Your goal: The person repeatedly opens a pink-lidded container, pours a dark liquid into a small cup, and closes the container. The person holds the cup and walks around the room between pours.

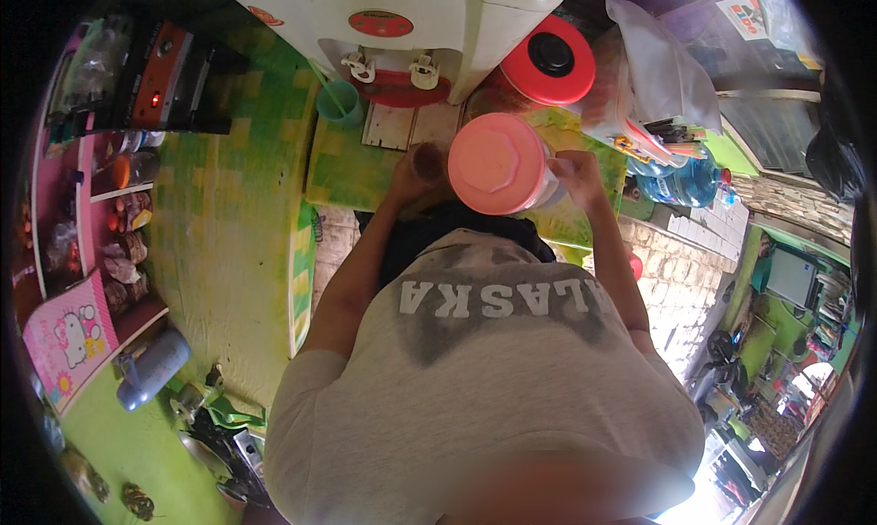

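My left hand (pixel 405 182) is wrapped around a clear cup (pixel 429 163) with something dark brown in it. With my right hand (pixel 581 175) I grip the handle of a pitcher with a pink lid (pixel 485 163). The lid hides what the pitcher holds. Cup and pitcher are side by side, close to my body, over a table with a green and yellow cover (pixel 346 175). Beyond them stands a white water dispenser (pixel 411 28) with two taps and a red drip tray (pixel 394 90).
A green cup (pixel 340 105) with a stick or straw stands left of the dispenser. To the right are a red lidded container (pixel 553 62), a plastic box (pixel 644 138) with straws, and blue water bottles (pixel 688 179). A pink shelf (pixel 85 203) with jars lines the left.
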Action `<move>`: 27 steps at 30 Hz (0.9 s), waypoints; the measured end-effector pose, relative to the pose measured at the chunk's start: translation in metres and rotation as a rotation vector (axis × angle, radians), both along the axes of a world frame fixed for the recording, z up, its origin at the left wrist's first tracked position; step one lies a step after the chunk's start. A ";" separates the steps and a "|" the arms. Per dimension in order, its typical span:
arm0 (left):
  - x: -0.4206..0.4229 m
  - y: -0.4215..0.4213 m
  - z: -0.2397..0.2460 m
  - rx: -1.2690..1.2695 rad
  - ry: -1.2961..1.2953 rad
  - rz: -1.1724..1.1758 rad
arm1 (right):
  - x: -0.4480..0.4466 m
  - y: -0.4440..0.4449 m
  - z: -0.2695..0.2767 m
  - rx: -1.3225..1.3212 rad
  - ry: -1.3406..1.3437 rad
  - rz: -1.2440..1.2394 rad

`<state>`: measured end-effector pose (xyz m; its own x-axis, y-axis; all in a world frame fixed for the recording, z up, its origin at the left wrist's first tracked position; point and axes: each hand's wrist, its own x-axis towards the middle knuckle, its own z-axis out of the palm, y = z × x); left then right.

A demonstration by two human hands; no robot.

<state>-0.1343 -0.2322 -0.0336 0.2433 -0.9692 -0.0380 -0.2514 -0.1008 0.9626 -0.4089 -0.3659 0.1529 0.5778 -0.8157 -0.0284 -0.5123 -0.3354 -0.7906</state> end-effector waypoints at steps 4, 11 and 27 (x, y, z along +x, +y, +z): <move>-0.003 0.002 0.011 -0.031 0.002 0.006 | -0.005 0.008 0.002 -0.025 0.048 -0.050; -0.007 0.000 0.024 -0.070 0.086 0.010 | -0.011 0.017 0.000 0.060 -0.134 -0.109; -0.010 -0.003 0.024 -0.084 -0.047 -0.040 | -0.016 0.022 -0.001 0.044 -0.149 -0.198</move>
